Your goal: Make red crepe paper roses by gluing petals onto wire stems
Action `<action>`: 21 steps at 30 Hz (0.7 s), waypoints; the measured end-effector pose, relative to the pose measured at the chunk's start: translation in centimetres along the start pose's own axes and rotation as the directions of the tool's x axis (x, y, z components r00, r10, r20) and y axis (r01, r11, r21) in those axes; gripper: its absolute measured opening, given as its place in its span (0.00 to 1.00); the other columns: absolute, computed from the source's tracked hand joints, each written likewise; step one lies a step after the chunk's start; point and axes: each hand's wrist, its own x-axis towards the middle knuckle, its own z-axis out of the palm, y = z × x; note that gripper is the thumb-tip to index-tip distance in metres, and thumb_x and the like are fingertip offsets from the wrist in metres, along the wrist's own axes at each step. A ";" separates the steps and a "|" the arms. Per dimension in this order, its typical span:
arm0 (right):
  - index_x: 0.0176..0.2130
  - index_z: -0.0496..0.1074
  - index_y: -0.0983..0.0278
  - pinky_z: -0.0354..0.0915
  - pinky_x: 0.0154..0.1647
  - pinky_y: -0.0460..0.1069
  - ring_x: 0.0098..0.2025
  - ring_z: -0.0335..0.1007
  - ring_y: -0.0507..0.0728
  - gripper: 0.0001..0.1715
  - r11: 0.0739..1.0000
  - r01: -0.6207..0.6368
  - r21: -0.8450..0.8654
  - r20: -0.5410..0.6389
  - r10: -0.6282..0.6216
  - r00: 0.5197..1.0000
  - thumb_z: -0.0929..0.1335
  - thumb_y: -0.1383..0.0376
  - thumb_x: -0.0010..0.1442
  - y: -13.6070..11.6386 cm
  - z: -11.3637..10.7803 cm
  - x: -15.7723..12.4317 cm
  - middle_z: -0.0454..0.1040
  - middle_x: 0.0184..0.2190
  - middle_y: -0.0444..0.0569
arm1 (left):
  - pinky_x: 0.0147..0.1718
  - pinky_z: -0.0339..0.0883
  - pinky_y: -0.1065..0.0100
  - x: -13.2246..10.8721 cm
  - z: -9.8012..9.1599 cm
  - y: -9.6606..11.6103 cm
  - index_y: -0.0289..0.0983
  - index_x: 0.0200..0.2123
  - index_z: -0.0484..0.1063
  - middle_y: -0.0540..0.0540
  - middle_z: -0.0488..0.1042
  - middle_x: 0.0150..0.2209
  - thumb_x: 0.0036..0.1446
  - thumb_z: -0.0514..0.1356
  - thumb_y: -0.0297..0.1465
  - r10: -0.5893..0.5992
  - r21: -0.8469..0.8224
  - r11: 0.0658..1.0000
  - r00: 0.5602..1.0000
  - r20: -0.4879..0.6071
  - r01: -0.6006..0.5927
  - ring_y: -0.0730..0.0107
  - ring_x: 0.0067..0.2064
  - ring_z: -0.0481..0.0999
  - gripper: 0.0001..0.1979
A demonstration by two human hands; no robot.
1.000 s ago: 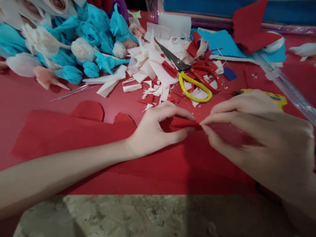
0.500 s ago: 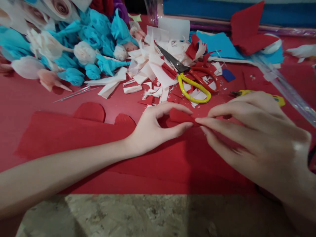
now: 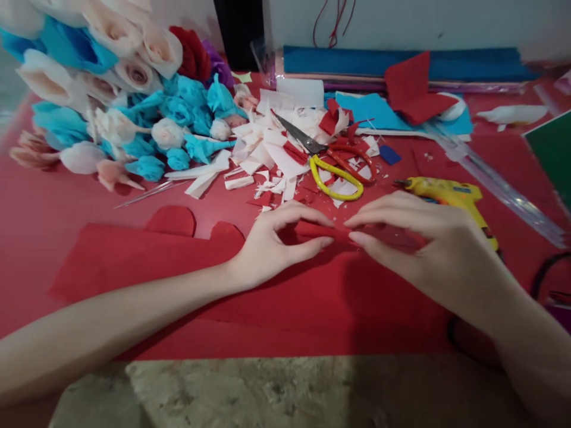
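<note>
Red paper piece [image 3: 316,230]: held over the desk [image 3: 31,267], about midway along its front edge and a little back from it. Left hand [image 3: 267,246] curved in a C, fingers above, thumb below, pinching the piece between the tips; forearm slants in low from the front left corner across a red sheet [image 3: 134,261]. Right hand [image 3: 441,252] comes from the front right corner, knuckles up, fingers pointing left, thumb and fingertips pinching the piece's right end. Glue gun [image 3: 446,190] just behind the right hand.
</note>
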 end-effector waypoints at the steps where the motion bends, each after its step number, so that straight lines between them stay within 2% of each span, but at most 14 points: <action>1: 0.32 0.71 0.64 0.63 0.34 0.46 0.33 0.67 0.51 0.03 0.999 -0.019 0.044 0.041 0.017 0.999 0.67 0.69 0.52 0.0 0.0 0.0 0.72 0.30 0.43 | 0.41 0.67 0.67 0.0 0.0 0.0 0.35 0.33 0.74 0.45 0.76 0.34 0.47 0.63 0.27 0.011 0.008 1.000 1.000 0.010 -0.011 0.69 0.38 0.73 0.07; 4: 0.32 0.72 0.63 0.62 0.28 0.44 0.27 0.65 0.50 0.04 0.990 -0.086 0.109 0.132 0.072 0.989 0.68 0.66 0.53 0.1 0.0 -0.1 0.72 0.27 0.43 | 0.42 0.66 0.65 0.1 -0.1 0.0 0.36 0.33 0.74 0.45 0.76 0.34 0.47 0.63 0.26 0.053 0.017 0.998 0.997 0.052 -0.054 0.68 0.39 0.73 0.07; 8: 0.31 0.73 0.62 0.60 0.25 0.43 0.24 0.63 0.48 0.05 0.979 -0.143 0.148 0.163 0.119 0.979 0.69 0.63 0.52 0.3 0.3 -0.3 0.71 0.24 0.41 | 0.42 0.66 0.66 0.0 -0.2 -0.1 0.37 0.33 0.74 0.45 0.75 0.34 0.47 0.63 0.26 0.118 0.006 0.993 0.990 0.071 -0.119 0.69 0.39 0.72 0.06; 10: 0.31 0.73 0.62 0.59 0.24 0.43 0.24 0.63 0.48 0.04 0.973 -0.174 0.154 0.164 0.149 0.975 0.69 0.64 0.52 0.4 0.5 -0.3 0.71 0.23 0.41 | 0.42 0.67 0.66 -0.1 -0.2 -0.2 0.37 0.34 0.73 0.46 0.75 0.35 0.47 0.63 0.26 0.095 0.005 0.995 0.994 0.061 -0.096 0.69 0.39 0.72 0.08; 13: 0.29 0.73 0.62 0.57 0.22 0.44 0.23 0.62 0.49 0.03 0.953 -0.235 0.192 0.166 0.204 0.965 0.68 0.65 0.51 0.4 0.8 -0.2 0.70 0.22 0.42 | 0.42 0.67 0.66 -0.2 0.0 -0.2 0.38 0.41 0.70 0.45 0.74 0.39 0.46 0.64 0.27 0.013 -0.065 0.998 0.999 0.033 -0.011 0.68 0.41 0.73 0.16; 15: 0.28 0.73 0.63 0.57 0.22 0.44 0.23 0.63 0.49 0.05 0.900 -0.330 0.286 0.189 0.284 0.940 0.68 0.63 0.51 0.3 0.8 -0.1 0.70 0.22 0.43 | 0.44 0.68 0.66 -0.1 0.0 0.1 0.38 0.45 0.66 0.44 0.73 0.44 0.45 0.65 0.27 -0.021 -0.127 0.992 1.000 0.007 0.022 0.67 0.44 0.73 0.22; 17: 0.29 0.73 0.64 0.58 0.21 0.43 0.24 0.64 0.50 0.08 0.821 -0.418 0.390 0.204 0.365 0.908 0.68 0.61 0.50 0.1 0.9 0.1 0.71 0.24 0.44 | 0.43 0.68 0.67 0.0 0.1 0.5 0.38 0.45 0.67 0.45 0.73 0.44 0.44 0.65 0.28 -0.041 -0.173 0.984 0.999 -0.010 0.039 0.66 0.44 0.73 0.22; 21: 0.30 0.72 0.65 0.62 0.22 0.41 0.23 0.67 0.48 0.10 0.702 -0.469 0.536 0.198 0.435 0.878 0.69 0.60 0.49 -0.6 1.1 0.1 0.72 0.25 0.44 | 0.42 0.69 0.69 0.1 0.0 1.4 0.36 0.35 0.74 0.47 0.77 0.37 0.46 0.64 0.29 -0.065 -0.234 0.970 0.998 -0.002 0.063 0.68 0.40 0.76 0.09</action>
